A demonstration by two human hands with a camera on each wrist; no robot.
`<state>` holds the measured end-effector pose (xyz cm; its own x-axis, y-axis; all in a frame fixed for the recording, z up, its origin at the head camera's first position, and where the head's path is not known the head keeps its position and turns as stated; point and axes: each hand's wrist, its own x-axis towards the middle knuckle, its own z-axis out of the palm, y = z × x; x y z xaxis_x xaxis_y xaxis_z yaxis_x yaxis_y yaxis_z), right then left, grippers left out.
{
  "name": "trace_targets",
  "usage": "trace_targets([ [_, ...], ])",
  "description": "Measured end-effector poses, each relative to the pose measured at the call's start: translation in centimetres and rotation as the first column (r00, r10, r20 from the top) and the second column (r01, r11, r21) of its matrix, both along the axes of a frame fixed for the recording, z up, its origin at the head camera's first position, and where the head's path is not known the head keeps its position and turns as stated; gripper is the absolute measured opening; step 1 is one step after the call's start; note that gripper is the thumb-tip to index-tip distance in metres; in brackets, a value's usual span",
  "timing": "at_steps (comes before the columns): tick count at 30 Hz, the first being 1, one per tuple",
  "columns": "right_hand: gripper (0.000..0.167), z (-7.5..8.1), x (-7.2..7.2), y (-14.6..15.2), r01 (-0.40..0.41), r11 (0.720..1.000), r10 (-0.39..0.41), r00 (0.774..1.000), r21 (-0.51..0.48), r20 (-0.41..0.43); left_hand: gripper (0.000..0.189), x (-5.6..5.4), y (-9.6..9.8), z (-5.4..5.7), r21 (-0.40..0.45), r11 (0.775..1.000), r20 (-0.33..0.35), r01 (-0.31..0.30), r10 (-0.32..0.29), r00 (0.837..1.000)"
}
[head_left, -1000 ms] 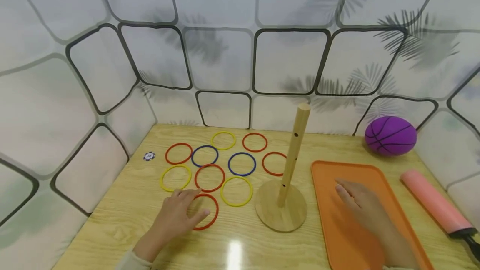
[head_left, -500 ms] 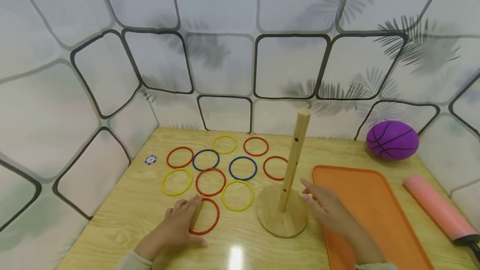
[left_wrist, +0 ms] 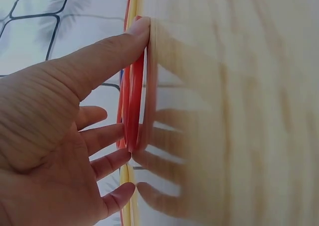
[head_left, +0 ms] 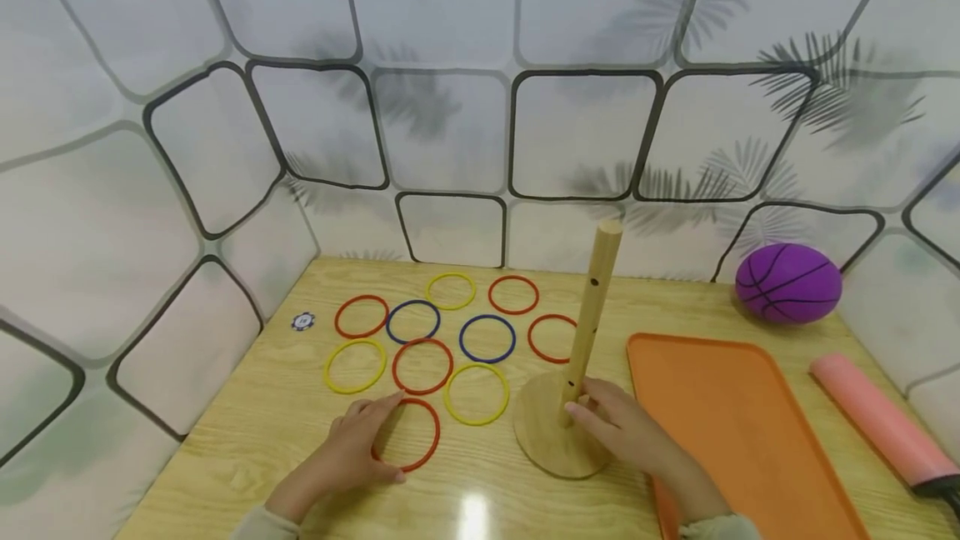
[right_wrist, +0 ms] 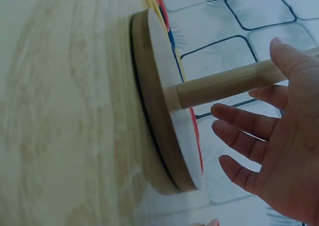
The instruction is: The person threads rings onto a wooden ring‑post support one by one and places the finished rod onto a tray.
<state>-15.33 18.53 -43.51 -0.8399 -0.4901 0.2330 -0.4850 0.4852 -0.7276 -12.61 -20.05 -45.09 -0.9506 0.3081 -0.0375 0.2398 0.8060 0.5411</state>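
The nearest red ring [head_left: 438, 433] lies flat on the wooden table, under my left hand [head_left: 347, 454]. My left thumb reaches its near edge and the fingers spread toward its far edge. In the left wrist view, the thumb tip touches the red ring [left_wrist: 134, 101] low over the table. A wooden post [head_left: 592, 298] stands upright on a round base [head_left: 536, 440]. My right hand [head_left: 633, 432] is at the lower post, thumb on the near side and fingers on the far side. In the right wrist view the fingers [right_wrist: 244, 121] remain loosely spread beside the post [right_wrist: 224, 89].
Several more rings lie behind the left hand, among them a yellow ring [head_left: 507, 394] and a blue ring [head_left: 514, 340]. A poker chip [head_left: 303, 322] is at far left. To the right are an orange tray [head_left: 735, 415], a purple ball [head_left: 787, 283] and a pink pump [head_left: 873, 411].
My right hand has moved left from above the orange tray to the wooden post. My left thumb has moved toward the near edge of the red ring. The rings stay in place.
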Motion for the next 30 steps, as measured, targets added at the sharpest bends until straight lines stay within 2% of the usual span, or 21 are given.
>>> trace_targets([
  [4,0.016,-0.4,-0.1,-0.4,0.034,0.999,-0.034,0.999,-0.013,0.020,0.096,0.0,0.0,0.0,0.003,1.000,-0.018,0.012,-0.011,1.000],
  [9,0.019,-0.6,0.0,-0.6,0.063,0.998,-0.062,0.997,-0.028,0.042,0.095,0.0,-0.1,0.1,0.020,0.999,-0.030,0.033,-0.033,0.999],
  [19,0.018,-0.8,0.0,-0.8,0.071,0.996,-0.069,0.997,-0.055,0.041,0.096,0.4,-0.6,0.1,0.054,0.995,-0.058,0.084,-0.081,0.995],
  [26,0.023,-0.8,0.0,-0.7,0.076,0.996,-0.074,0.996,-0.052,0.052,0.092,1.0,-0.6,0.8,0.056,0.992,-0.067,0.112,-0.108,0.992],
  [30,0.019,-0.9,0.0,-0.7,0.078,0.996,-0.077,0.996,-0.037,0.035,0.089,1.2,-0.3,1.6,0.058,0.991,-0.068,0.122,-0.118,0.991],
])
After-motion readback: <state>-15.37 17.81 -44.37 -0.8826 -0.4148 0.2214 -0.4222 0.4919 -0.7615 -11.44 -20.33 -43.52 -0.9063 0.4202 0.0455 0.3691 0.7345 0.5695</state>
